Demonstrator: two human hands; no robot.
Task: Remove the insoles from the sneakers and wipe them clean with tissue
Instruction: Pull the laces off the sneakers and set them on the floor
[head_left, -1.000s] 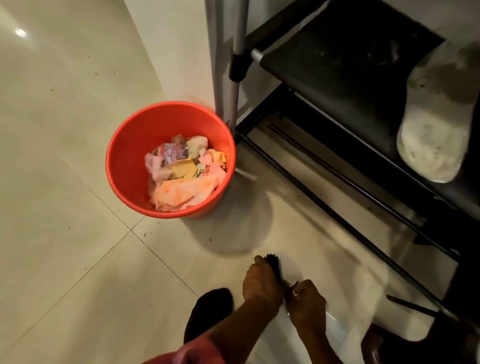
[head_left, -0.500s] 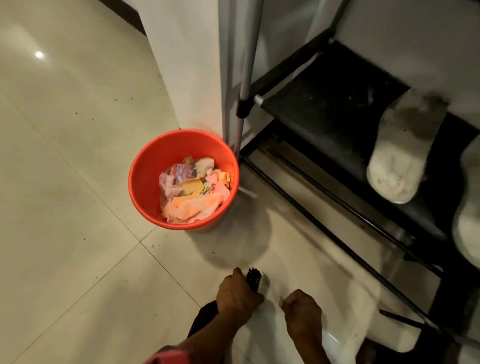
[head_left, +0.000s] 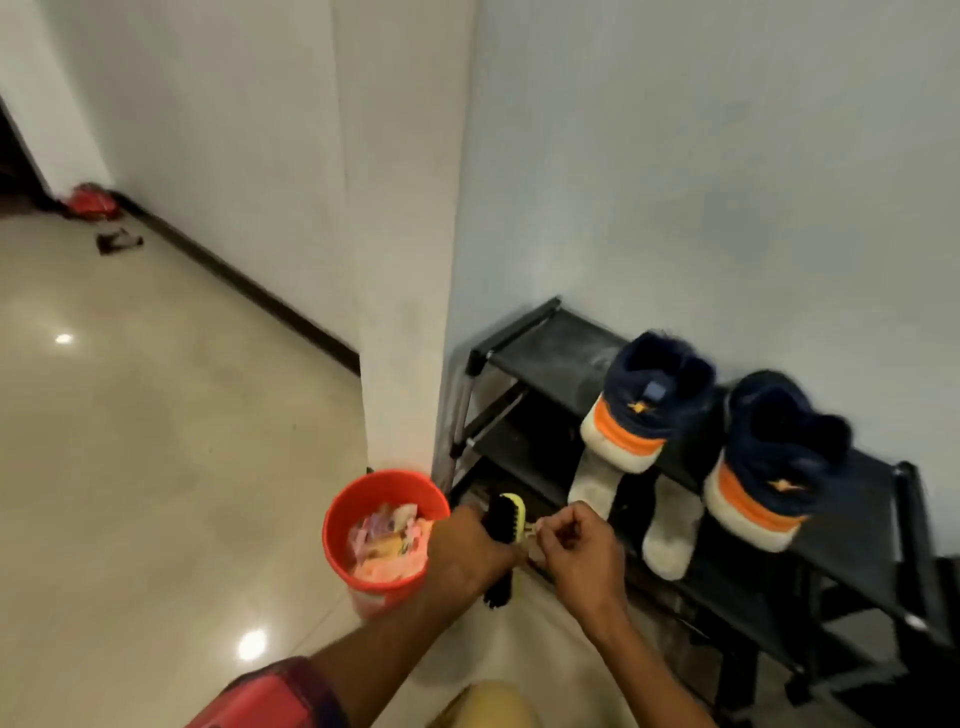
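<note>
A left hand (head_left: 467, 551) grips a black-bristled brush (head_left: 503, 519) right of the red bucket (head_left: 382, 597). The right hand (head_left: 576, 551) pinches its yellow edge.

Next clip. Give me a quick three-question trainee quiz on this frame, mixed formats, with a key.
1. True or false: the two navy sneakers with orange-and-white heels stand on the floor.
2. Which hand grips the black-bristled, yellow-backed brush?
3. The red plastic bucket holds: A water, B paper scraps, C shoes.
Key: 1 false, they stand on the black metal shoe rack; 2 the left hand; 3 B.
</note>
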